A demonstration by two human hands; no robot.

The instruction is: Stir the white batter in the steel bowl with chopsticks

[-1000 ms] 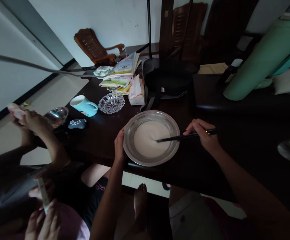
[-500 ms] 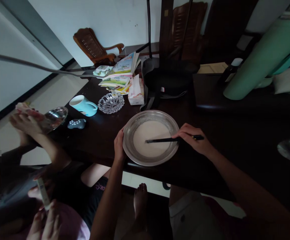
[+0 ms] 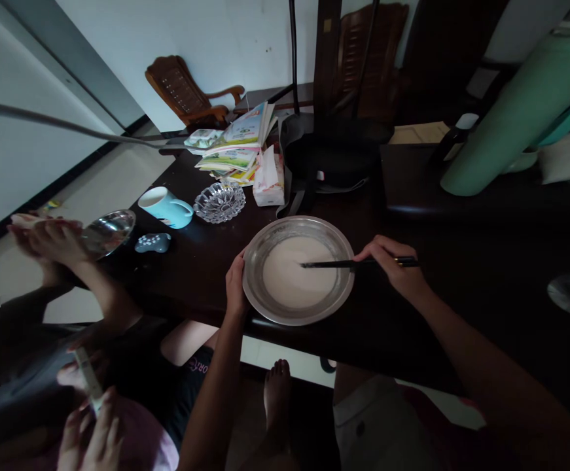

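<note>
A wide metal bowl (image 3: 253, 271) holds a smooth, whitish batter-like liquid (image 3: 292, 288) and rests near the front edge of the dark table (image 3: 191, 275). My left hand (image 3: 236, 284) is closed around the bowl's left side, with some fingers hidden beneath it. In my right hand (image 3: 396, 263) are black chopsticks (image 3: 334, 264) with a gold band, pinched near the upper end. They slant across the right rim, and their tips reach the middle of the liquid. Whether it is one stick or a pair lying together is hard to see.
Beyond the bowl are a glass dish (image 3: 219, 203), blue mug (image 3: 167, 207), tissue pack (image 3: 269, 180), books (image 3: 238, 140) and black bag (image 3: 334, 157). A green bottle (image 3: 505, 118) stands at right. On the left, another person's hands (image 3: 56, 242) are beside a smaller metal bowl (image 3: 120, 229).
My right hand has moved to the right and slightly away from me, drawing the chopstick tips rightward through the liquid. My left hand keeps its place on the bowl.
</note>
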